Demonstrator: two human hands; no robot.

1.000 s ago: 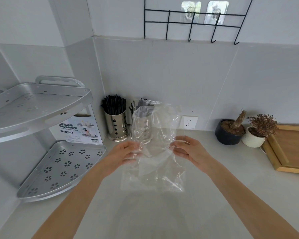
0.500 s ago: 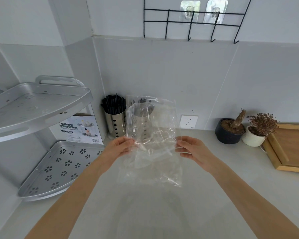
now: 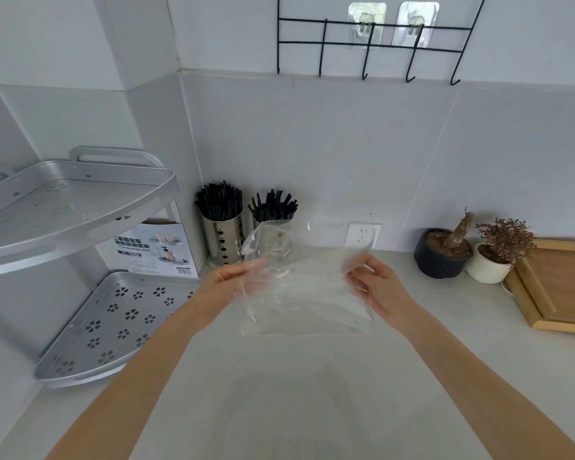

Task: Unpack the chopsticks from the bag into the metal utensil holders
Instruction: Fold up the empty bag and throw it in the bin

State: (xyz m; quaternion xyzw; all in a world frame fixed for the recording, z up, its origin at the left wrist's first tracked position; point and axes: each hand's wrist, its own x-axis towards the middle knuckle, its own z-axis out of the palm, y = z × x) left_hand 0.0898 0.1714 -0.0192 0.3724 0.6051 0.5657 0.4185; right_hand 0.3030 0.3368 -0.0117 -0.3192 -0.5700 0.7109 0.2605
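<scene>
1. The worktop runs from near to far, with a two-tier metal corner shelf on the left and a wooden tray on the right; none of these has a part in the job.
2. The clear plastic bag is held up over the middle of the worktop, stretched between both hands. It looks empty: nothing dark shows through the film, though glare and creases make that hard to be sure of.
3. The left hand grips the bag's left edge; its fingers lie partly behind the plastic, so exactly how they curl cannot be told. The right hand pinches the right edge, fingers bent onto the film.
4. The left holder and the right holder stand side by side against the far wall, the right one partly hidden behind the bag.
5. Black chopsticks stand upright in a full bunch in each holder. None lie loose on the worktop.
6. Judged from this, the unpacking seems done; what remains is to put the empty bag away.
</scene>
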